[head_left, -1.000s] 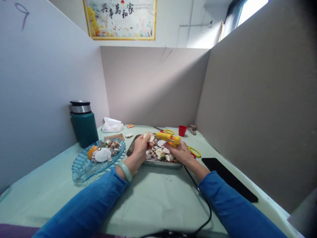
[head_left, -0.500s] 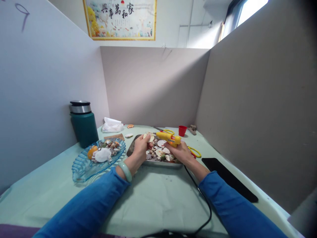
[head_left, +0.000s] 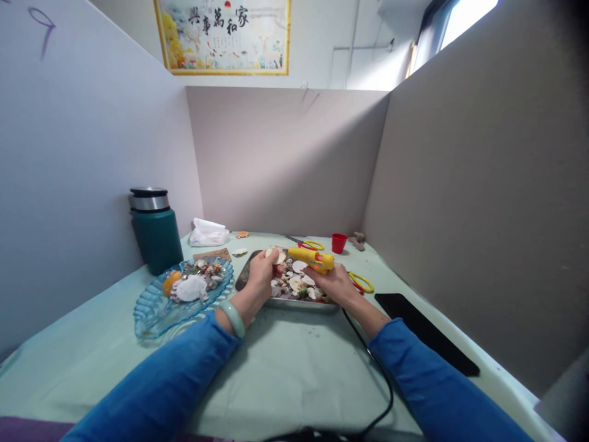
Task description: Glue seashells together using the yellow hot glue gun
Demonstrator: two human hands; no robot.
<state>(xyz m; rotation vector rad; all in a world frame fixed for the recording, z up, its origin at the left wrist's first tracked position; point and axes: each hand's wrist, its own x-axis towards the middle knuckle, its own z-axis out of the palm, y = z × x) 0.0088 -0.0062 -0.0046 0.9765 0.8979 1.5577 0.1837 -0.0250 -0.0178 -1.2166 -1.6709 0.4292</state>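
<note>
My left hand (head_left: 261,274) is closed on a pale shell (head_left: 277,255), held above a metal tray (head_left: 246,275) full of shells. My right hand (head_left: 332,284) grips a yellow glue gun (head_left: 311,258), whose nozzle points left at the shell and almost touches it. The gun's black cord (head_left: 378,368) runs back under my right arm toward me. Both sleeves are blue, and a pale green bangle (head_left: 232,317) sits on my left wrist.
A blue glass dish (head_left: 151,310) of shells lies left of the tray, a dark green flask (head_left: 154,229) behind it. Yellow-handled scissors (head_left: 361,282), a red cup (head_left: 339,242), a tissue pack (head_left: 208,233) and a black phone (head_left: 423,331) lie around. Partition walls enclose three sides.
The glue gun has shifted slightly left, its nozzle closer to the shell in my left hand. Little else has moved.
</note>
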